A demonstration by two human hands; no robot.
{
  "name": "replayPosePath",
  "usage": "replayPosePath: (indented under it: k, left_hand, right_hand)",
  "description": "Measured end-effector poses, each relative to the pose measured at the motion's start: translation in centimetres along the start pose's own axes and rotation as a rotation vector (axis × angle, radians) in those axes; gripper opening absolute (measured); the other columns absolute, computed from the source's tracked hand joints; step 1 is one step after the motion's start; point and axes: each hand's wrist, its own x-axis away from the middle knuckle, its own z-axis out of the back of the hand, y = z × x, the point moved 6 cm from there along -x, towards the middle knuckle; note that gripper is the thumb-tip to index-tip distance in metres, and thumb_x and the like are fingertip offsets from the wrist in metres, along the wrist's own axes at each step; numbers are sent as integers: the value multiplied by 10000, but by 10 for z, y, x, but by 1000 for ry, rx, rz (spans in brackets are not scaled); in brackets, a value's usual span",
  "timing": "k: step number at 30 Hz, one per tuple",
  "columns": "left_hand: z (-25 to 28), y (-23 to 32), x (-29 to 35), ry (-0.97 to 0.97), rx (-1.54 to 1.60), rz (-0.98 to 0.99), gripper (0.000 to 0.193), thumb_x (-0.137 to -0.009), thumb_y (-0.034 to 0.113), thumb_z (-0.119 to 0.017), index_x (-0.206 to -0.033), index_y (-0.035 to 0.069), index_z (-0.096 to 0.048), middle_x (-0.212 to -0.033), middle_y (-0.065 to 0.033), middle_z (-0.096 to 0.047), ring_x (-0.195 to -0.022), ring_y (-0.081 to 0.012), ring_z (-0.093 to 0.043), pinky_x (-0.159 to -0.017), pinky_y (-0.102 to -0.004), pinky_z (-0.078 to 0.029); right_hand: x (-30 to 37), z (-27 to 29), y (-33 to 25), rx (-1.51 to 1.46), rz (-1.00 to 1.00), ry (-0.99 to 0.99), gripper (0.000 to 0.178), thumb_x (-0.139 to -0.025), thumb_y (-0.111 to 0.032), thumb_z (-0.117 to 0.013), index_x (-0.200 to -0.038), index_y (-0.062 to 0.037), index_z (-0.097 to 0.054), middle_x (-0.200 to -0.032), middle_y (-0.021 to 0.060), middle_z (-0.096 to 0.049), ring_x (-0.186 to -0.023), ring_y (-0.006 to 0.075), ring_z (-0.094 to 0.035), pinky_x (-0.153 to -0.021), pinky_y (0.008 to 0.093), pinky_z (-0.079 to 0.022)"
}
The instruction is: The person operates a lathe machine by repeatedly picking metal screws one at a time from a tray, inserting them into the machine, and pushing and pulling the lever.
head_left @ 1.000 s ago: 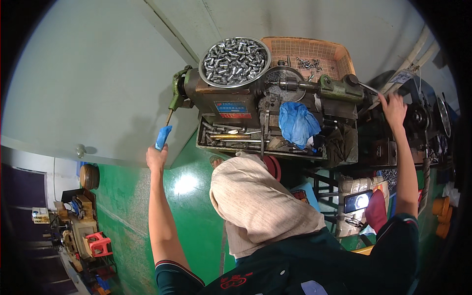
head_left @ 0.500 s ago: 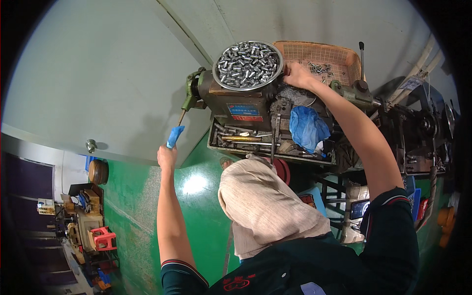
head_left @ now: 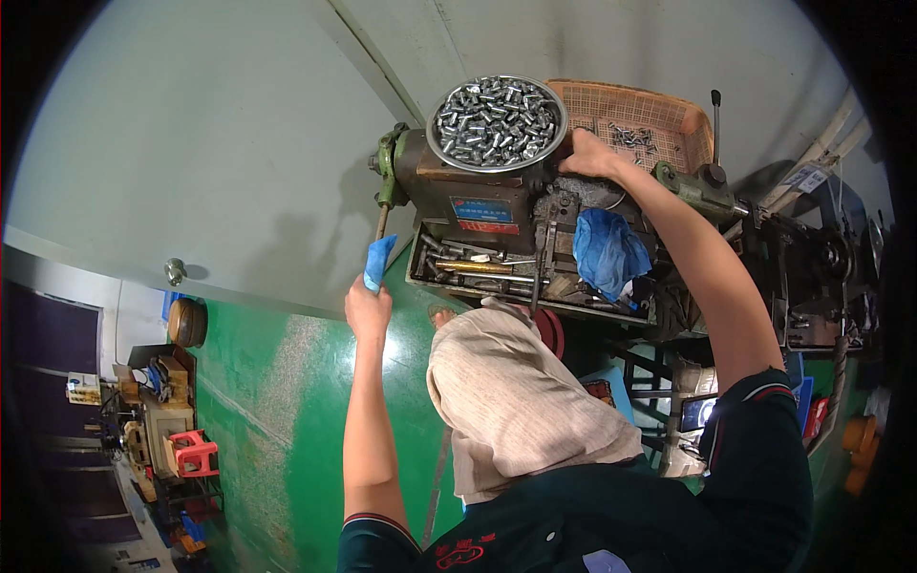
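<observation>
My left hand (head_left: 368, 309) is closed round the lower end of a lever handle (head_left: 379, 262) wrapped in blue. The lever hangs from a green bracket (head_left: 387, 162) at the left end of a small bench lathe (head_left: 478, 212). My right hand (head_left: 590, 156) is at the lathe's working end, just right of a metal bowl (head_left: 444, 158) heaped with short metal parts. Its fingers are curled, and what their tips hold is hidden. A blue cloth (head_left: 609, 253) lies on the machine below my right forearm.
Behind my right hand stands an orange plastic basket (head_left: 683, 119) with some small metal parts. A tray of tools (head_left: 458, 279) runs along the lathe's front. A tan cloth (head_left: 516, 392) covers my lap. To the right are a black-knobbed lever (head_left: 715, 119) and another machine (head_left: 826, 253).
My left hand has swung the lever to the right, toward the lathe. My right hand stays at about the same spot beside the bowl. The whole view has shifted slightly.
</observation>
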Motion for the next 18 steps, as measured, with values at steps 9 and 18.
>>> replayPosePath:
  k: [9,18]
  left_hand:
    - [1,-6,-6,7,-29,15,207,-707,119,-616,-889,19,-617,-787,-227,-614,-778,-404,-587,-695,-460,-459]
    - [1,-7,-6,-11,-26,40,209,-711,125,-612,-886,10,-617,-799,-234,-612,-784,-406,-586,-698,-460,-458]
  right_hand:
    - [42,97,-41,336,146,779,148,-687,-177,-581,-776,-67,-626,-723,94,-623,-701,262,-579,-662,357,-447]
    - [30,75,-104,233,267,452,140,-656,-150,-610,-687,-15,-633,-587,92,-581,-624,232,-583,-658,351,-466]
